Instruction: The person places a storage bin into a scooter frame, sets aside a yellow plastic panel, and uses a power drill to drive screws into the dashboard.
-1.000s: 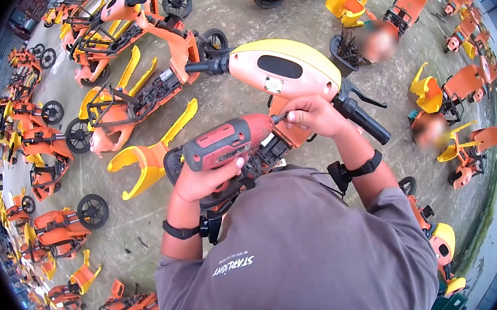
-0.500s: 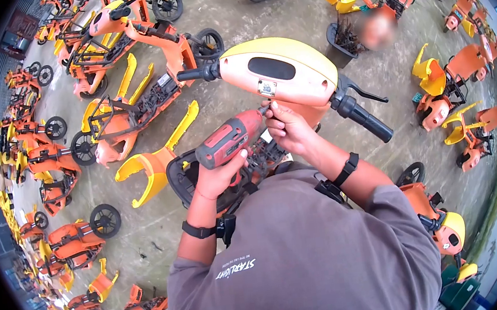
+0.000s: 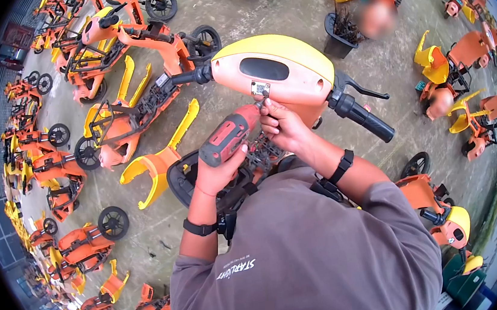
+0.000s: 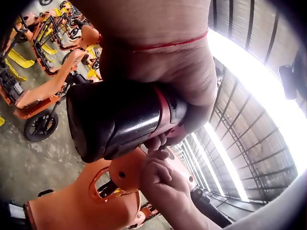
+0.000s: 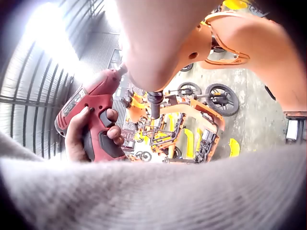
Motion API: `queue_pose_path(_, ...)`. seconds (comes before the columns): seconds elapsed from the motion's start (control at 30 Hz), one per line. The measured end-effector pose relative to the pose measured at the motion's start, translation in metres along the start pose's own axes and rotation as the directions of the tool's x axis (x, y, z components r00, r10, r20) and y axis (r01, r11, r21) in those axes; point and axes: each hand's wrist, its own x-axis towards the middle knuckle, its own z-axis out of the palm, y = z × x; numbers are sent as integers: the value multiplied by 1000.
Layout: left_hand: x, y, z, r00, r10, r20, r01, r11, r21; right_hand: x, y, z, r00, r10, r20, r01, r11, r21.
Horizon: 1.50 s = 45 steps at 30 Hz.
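My left hand (image 3: 221, 173) grips a red and black cordless driver (image 3: 227, 138) by its handle. In the right wrist view, fingers of that hand wrap round the driver's grip (image 5: 98, 139). My right hand (image 3: 286, 128) has its thumb and curled fingers at the driver's nose, pinching the bit, which they mostly hide. Just beyond them, the bit end meets the underside of a scooter's pink and yellow handlebar cover (image 3: 298, 80), below a small coded label (image 3: 261, 88). In the left wrist view, the driver's dark rear (image 4: 112, 124) covers much of the work.
A black handlebar grip (image 3: 372, 125) with a brake lever (image 3: 365, 88) sticks out at the right. A yellow plastic panel (image 3: 156, 168) lies on the concrete floor at the left. Several partly stripped orange scooters stand around, with a black bin (image 3: 338, 39) farther off.
Both hands have moved left and up toward the handlebar cover, carrying the driver with them. Its nose now sits close under the label, and the head view has shifted slightly.
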Motion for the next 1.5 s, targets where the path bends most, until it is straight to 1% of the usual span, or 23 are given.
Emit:
queue_pose_path(0.13, 1, 5, 0, 998, 55, 28, -56, 997, 55, 0, -2, -2, 1000, 14, 2, -14, 999, -53)
queue_pose_path(0.27, 1, 11, -1, 998, 62, 21, -64, 993, 101, 0, -2, -1, 1000, 27, 0, -26, 995, -93)
queue_pose_path(0.33, 2, 11, -3, 1000, -17, 19, 15, 996, 85, 0, -2, 0, 1000, 26, -3, -26, 995, -96)
queue_pose_path(0.43, 6, 8, -2, 1000, 7, 4, -7, 1000, 5, -1, -3, 0, 999, 31, -12, -32, 993, -114)
queue_pose_path(0.5, 11, 14, -9, 999, -18, 37, 18, 1000, 20, -3, -7, 1, 999, 40, -19, -42, 991, -127)
queue_pose_path(0.57, 16, 26, -13, 997, -44, 64, 42, 998, 38, -10, -14, 1, 986, 126, -109, -151, 952, -266)
queue_pose_path(0.6, 20, 34, -14, 992, -95, 85, 94, 996, 7, -15, -19, 4, 986, 127, -105, -151, 952, -266)
queue_pose_path(0.63, 22, 42, -14, 984, -144, 108, 147, 989, -22, -24, -25, 8, 983, 145, -115, -178, 913, -368)
queue_pose_path(0.67, 25, 49, -14, 984, -133, 121, 132, 991, 14, -33, -32, 13, 979, 161, -128, -202, 862, -465)
queue_pose_path(0.7, 28, 51, -14, 984, -131, 120, 130, 991, 17, -43, -37, 19, 979, 160, -124, -200, 863, -465)
queue_pose_path(0.77, 34, 52, -15, 985, 13, 172, -32, 994, 106, -66, -49, 33, 976, 140, -168, -215, 752, -623)
queue_pose_path(0.8, 35, 56, -15, 985, 14, 172, -33, 994, 108, -80, -57, 44, 984, 104, -142, -173, 719, -673)
queue_pose_path(0.83, 35, 62, -14, 983, -65, 172, 48, 994, 102, -92, -66, 53, 985, 103, -140, -171, 722, -671)
queue_pose_path(0.87, 35, 66, -13, 975, -144, 172, 129, 987, 96, -104, -74, 63, 992, -17, -122, -78, 674, -735)
queue_pose_path(0.97, 37, 70, -14, 965, -176, 195, 164, 984, 77, -130, -94, 78, 939, -344, 12, 193, 499, -845)
queue_pose_path(1.0, 37, 72, -13, 965, -174, 196, 161, 984, 80, -139, -104, 78, 911, -411, 22, 200, 393, -897)
queue_pose_path(1.03, 35, 74, -10, 969, -166, 185, 152, 984, 90, -144, -111, 77, 910, -414, 25, 204, 394, -896)
queue_pose_path(1.1, 35, 74, -9, 972, -159, 174, 143, 985, 101, -152, -122, 73, 809, -573, 129, 300, 214, -930)
queue_pose_path(1.13, 36, 72, -9, 971, -164, 174, 148, 984, 102, -153, -126, 71, 779, -615, 121, 263, 146, -954)
queue_pose_path(1.3, 37, 69, -10, 968, -188, 167, 175, 980, 90, -145, -132, 53, 753, -653, 79, 220, 137, -966)
queue_pose_path(1.37, 36, 67, -8, 966, -206, 157, 207, 978, 11, -143, -133, 52, 753, -654, 74, 215, 139, -967)
queue_pose_path(1.43, 34, 71, -4, 972, -190, 141, 184, 981, 57, -143, -137, 54, 780, -625, 30, 216, 223, -951)
queue_pose_path(1.5, 32, 70, 0, 977, -172, 128, 160, 982, 102, -143, -138, 55, 786, -617, 33, 232, 245, -941)
